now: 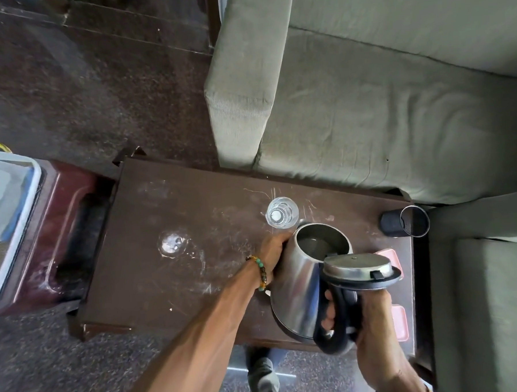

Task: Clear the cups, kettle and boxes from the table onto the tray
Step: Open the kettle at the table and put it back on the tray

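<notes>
A steel kettle [298, 286] with its lid flipped open is tilted over the dark brown table [171, 275]. My right hand [368, 319] grips its black handle. My left hand [273, 252] rests against the kettle's left side near the spout. Just beyond the spout stands a clear glass cup [282, 211]. A second clear glass [172, 243] sits further left on the table. A dark cup [404, 221] lies on its side at the table's far right corner. Pink boxes [399, 323] lie partly hidden behind the kettle and my right hand.
A dark red tray [58, 236] sits to the left of the table, beside a white-rimmed container [9, 215]. A green sofa [366, 100] stands behind the table and another green seat [490, 303] to its right. My leg shows below the table edge.
</notes>
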